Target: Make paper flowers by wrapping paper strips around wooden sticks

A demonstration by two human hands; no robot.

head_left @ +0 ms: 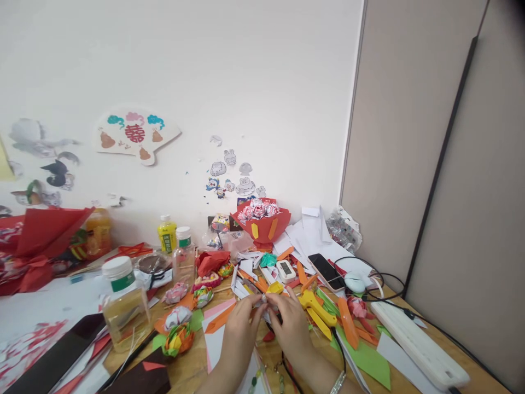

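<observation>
Over the front middle of the table, my left hand [241, 324] and my right hand [289, 323] meet, thumbs and fingertips pressed together. Between them is a small whitish piece [264, 299], mostly hidden by the fingers, and I cannot make out its kind. Just right of my right hand lies a yellow glue gun [320, 311], its black cable running toward the front. Sheets of white and pink paper [216, 328] lie under my left hand. Behind the hands are a yellow paper piece [275, 288] and a white digital timer [286, 271].
A red-wrapped paper flower bouquet [262, 224] stands by the wall. Clear jars [125, 306] and crumpled paper flowers [179, 339] are at left. To the right lie a phone [327, 271], a white power strip [418, 345] and green paper [369, 361]. Orange and white scraps cover the middle.
</observation>
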